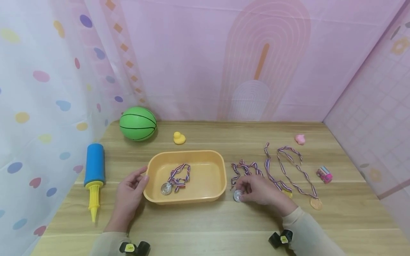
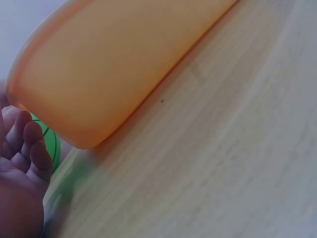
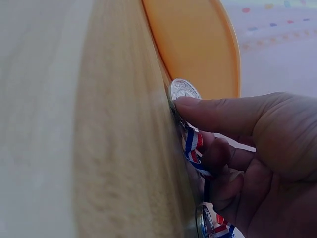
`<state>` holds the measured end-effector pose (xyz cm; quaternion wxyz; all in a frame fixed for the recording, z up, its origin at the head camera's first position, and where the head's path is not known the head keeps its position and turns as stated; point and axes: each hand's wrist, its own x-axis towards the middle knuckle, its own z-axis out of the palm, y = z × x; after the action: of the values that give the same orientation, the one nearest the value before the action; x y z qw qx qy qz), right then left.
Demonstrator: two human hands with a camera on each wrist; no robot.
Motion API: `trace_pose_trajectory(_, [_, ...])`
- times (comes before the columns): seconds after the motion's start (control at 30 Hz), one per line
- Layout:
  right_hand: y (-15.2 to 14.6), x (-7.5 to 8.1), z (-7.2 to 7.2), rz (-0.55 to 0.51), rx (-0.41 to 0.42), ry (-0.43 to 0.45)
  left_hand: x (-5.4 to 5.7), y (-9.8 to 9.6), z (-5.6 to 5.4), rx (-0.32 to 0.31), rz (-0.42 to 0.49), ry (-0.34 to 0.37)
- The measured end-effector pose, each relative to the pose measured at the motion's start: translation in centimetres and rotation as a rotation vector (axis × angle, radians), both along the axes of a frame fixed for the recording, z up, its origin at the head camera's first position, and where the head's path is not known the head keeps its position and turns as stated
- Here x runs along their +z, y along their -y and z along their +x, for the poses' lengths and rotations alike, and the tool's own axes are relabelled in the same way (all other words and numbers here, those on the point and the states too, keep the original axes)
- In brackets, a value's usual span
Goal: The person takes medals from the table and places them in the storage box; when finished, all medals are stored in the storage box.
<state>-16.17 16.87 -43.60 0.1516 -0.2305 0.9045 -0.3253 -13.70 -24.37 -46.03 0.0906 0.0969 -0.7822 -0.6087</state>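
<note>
My right hand (image 1: 256, 190) pinches a silver medal (image 1: 237, 195) near the table, right of a yellow-orange plastic basin (image 1: 205, 200). In the right wrist view the thumb lies on the medal's face (image 3: 184, 88), and its red, white and blue ribbon (image 3: 192, 141) hangs by the curled fingers. A second medal (image 3: 203, 220) shows below that hand. My left hand (image 1: 129, 192) holds the basin's left rim, thumb at the edge; in the left wrist view its fingers (image 2: 33, 131) bend below the rim. Another silver medal (image 1: 166, 188) lies in the basin with its striped ribbon (image 1: 179, 177).
Right of my right hand lie two gold-coloured medals (image 1: 316, 203) with long ribbons. A pink toy vehicle (image 1: 325, 175) and a small pink toy (image 1: 300, 139) sit farther right. Behind the basin are a yellow duck (image 1: 179, 138) and a green ball (image 1: 138, 123). A blue-yellow hand pump (image 1: 94, 167) lies left.
</note>
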Motion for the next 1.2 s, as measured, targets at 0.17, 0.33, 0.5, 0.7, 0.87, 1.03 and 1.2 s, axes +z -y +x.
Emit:
trace_pose_trajectory(0.17, [-0.2,0.2,-0.1,-0.032,0.0,0.025,-0.1,0.1,-0.1,0.011,-0.005,0.018])
trace_pose_trajectory(0.33, [-0.2,0.2,-0.1,-0.077,0.002,0.054,-0.1,0.1,-0.1,0.012,-0.004,0.01])
trace_pose_trajectory(0.5, [-0.3,0.2,-0.2,-0.128,0.0,0.079,0.0,0.1,0.0,0.0,-0.009,0.002])
trace_pose_trajectory(0.7, [-0.6,0.5,-0.3,-0.19,-0.021,0.092,0.1,0.0,0.0,-0.002,-0.019,0.01])
trace_pose_trajectory(0.87, [-0.8,0.9,-0.4,-0.215,-0.045,0.095,0.1,0.0,0.0,0.0,-0.023,0.012])
trace_pose_trajectory(1.03, [-1.2,1.2,-0.4,-0.249,-0.055,0.086,0.1,0.0,0.0,0.002,-0.02,0.015])
trace_pose_trajectory(1.2, [-1.4,1.6,-0.4,-0.302,-0.072,0.05,0.2,0.0,0.0,0.0,-0.015,0.008])
